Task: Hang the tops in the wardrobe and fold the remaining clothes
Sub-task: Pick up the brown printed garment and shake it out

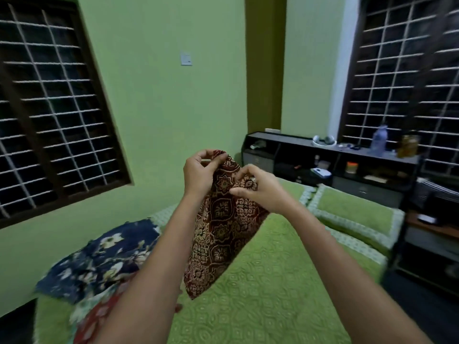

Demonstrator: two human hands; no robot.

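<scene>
A maroon garment with a cream block print hangs in the air above the bed, its lower tip just over the cover. My left hand pinches its top edge. Just to the right and a little lower, my right hand pinches the same edge. A navy floral garment lies crumpled on the bed at the left. Beside it at the near left lies a red and light floral piece, partly hidden by my left forearm.
The bed has a green quilted cover and a green pillow at its far right. A dark shelf unit with bottles and small items stands behind it. Barred windows flank the green wall.
</scene>
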